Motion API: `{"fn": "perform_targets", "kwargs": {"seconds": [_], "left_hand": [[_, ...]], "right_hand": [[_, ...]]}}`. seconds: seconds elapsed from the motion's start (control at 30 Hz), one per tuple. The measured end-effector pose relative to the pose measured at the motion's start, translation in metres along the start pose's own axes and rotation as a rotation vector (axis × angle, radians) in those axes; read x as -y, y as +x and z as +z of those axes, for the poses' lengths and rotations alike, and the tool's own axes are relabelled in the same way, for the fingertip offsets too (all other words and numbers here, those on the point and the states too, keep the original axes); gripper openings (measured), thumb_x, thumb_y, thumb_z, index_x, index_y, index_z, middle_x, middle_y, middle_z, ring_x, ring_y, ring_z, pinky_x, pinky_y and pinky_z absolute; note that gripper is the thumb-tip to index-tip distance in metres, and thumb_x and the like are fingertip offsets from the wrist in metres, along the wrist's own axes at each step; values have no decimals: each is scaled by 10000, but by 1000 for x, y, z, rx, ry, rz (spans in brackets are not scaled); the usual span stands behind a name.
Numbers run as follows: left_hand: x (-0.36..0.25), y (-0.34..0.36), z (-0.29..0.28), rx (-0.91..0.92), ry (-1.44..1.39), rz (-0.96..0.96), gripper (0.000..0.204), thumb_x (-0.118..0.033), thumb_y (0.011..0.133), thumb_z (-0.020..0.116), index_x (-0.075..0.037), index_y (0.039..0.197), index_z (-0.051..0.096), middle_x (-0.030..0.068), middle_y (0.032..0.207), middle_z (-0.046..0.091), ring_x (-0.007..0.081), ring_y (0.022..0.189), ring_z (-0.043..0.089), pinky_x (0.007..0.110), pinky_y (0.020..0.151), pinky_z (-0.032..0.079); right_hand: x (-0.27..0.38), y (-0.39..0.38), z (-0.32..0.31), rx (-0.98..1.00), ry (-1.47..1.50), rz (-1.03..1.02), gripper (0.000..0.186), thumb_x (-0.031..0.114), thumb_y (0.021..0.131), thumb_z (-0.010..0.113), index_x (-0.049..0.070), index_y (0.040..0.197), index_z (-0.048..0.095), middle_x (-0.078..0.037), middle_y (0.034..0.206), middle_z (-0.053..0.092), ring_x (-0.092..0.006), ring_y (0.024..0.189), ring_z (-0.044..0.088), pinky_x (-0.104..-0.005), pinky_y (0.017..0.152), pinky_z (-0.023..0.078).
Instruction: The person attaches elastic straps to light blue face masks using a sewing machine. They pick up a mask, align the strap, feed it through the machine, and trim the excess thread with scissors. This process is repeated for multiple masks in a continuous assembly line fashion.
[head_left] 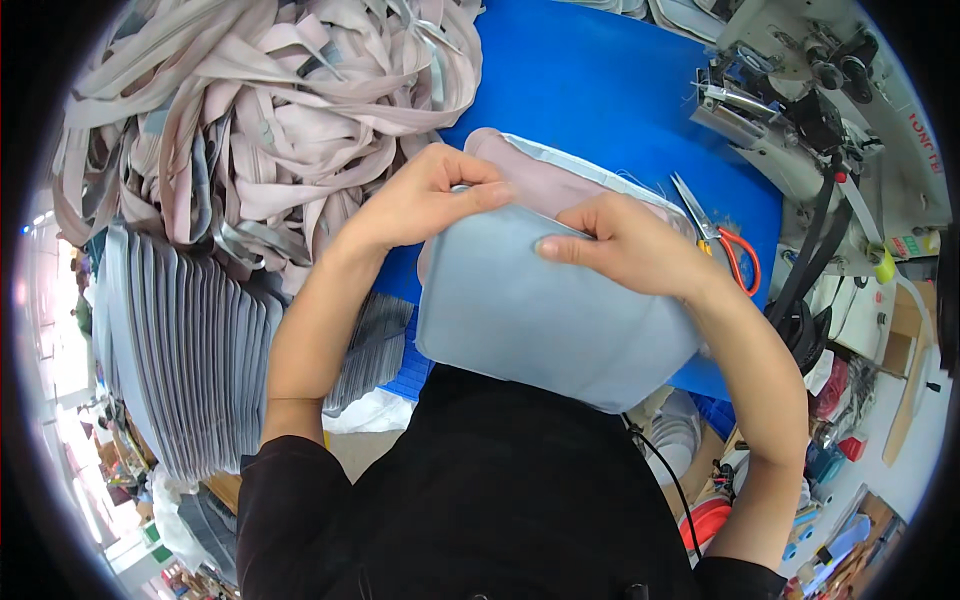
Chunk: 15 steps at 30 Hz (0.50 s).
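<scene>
A grey-blue fabric panel (550, 310) with rounded corners lies across my lap and the table's near edge. My left hand (435, 195) pinches its upper edge near the left corner, thumb on top. Farther right, my right hand (635, 245) grips the same edge with the thumb pressed on the grey-blue face and the fingers curled behind. Behind that edge shows a pink fabric panel (545, 178) with a white border along its far side. Scissors (692, 203) with orange handles lie just beyond my right wrist.
Pink and grey fabric strips (270, 110) are heaped at the far left. Below them stands a row of stacked grey panels (190, 350). A sewing machine (900, 150) stands at the right of the blue tabletop (590, 80). A black cable (672, 475) hangs near my right side.
</scene>
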<state>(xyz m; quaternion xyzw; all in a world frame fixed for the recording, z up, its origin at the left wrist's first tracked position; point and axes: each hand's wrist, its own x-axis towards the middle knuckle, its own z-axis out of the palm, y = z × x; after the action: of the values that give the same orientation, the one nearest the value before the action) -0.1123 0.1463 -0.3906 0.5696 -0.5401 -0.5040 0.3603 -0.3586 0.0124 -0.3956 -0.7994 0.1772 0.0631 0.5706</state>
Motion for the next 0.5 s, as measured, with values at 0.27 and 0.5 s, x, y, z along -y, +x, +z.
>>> {"fn": "perform_targets", "kwargs": {"seconds": [0.27,0.5], "left_hand": [[38,41,-13,-343,727,243,221,-180,954,708,38,961,747,141,1173,714,300,1031,666,363,919,506],[37,69,-9,-298,767,77,236,-205,971,703,21,985,768,125,1061,750,290,937,694,364,862,526]], "right_hand": [[-43,16,-21,-535,-603,-273,243,311,893,784,70,866,810,-110,1015,747,-257,877,665,-417,735,514],[-57,15,-13,-577,-502,-86,240,298,901,772,69,955,819,-157,1236,730,-347,1074,693,-420,906,549]]}}
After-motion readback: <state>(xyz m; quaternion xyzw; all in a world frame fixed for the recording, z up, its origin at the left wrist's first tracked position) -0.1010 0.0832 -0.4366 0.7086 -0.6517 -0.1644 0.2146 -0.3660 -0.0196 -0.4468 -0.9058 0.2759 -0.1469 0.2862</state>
